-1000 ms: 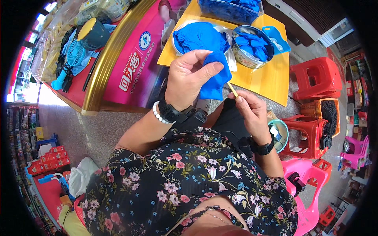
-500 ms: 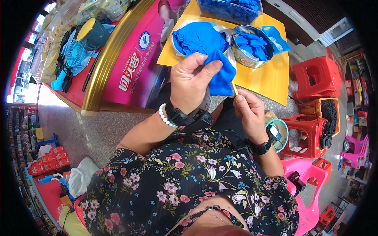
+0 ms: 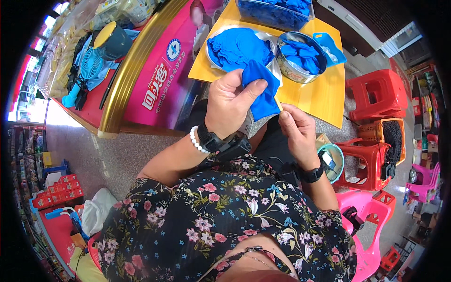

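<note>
Between the thumb and fingers of my left hand (image 3: 230, 101) is a small blue cloth piece (image 3: 262, 96), held up near the table's front edge. My right hand (image 3: 298, 129) pinches a thin pale wooden stick (image 3: 280, 106), most of it covered by the fingers. The stick's far end meets the cloth's right edge; whether it goes inside cannot be told. Just beyond, a heap of flat blue cloth pieces (image 3: 239, 47) lies in a white dish. To its right, a round tin (image 3: 300, 79) holds more folded blue pieces.
The yellow tabletop (image 3: 324, 101) also bears a clear plastic box (image 3: 272, 19) of blue pieces and a small blue basket (image 3: 334, 54). A gold-edged pink counter (image 3: 155, 61) stands at left. Red stools (image 3: 376, 94) and a teal basket (image 3: 336, 155) are at right.
The blue cloth has turned slightly and opened out flatter in my left hand. Less of the stick shows between the cloth and my right fingers.
</note>
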### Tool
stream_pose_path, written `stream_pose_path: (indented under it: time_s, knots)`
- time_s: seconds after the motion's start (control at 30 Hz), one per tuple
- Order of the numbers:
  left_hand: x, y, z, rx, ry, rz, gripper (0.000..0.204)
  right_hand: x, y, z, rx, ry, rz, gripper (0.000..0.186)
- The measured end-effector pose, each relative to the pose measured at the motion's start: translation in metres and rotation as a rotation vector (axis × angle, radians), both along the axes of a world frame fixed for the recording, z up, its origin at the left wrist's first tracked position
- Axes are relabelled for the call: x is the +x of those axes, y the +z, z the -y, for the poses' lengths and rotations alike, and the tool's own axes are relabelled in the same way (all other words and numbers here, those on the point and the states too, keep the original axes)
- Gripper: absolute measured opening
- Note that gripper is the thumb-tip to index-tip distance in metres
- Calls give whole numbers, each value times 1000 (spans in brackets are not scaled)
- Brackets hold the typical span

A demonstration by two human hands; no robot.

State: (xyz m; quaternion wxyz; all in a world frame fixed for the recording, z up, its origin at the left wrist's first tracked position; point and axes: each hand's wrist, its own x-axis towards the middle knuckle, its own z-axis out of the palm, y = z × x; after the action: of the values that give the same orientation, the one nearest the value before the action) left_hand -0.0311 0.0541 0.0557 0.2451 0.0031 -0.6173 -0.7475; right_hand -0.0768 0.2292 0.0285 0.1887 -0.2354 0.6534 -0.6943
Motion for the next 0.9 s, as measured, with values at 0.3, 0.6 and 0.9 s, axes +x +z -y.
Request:
stream_pose_path:
  time_s: [0.3,0.6,0.9]
  knots:
    - [-9,-5,13,193,76,-54,16,2,8,5,-13,71,68,22]
    - [-11,6,5,702,-99,-93,16,4,-5,3,-146,136,227,24]
    - [-9,9,15,303,-68,74,10,-2,-5,-3,91,111,-87,21]
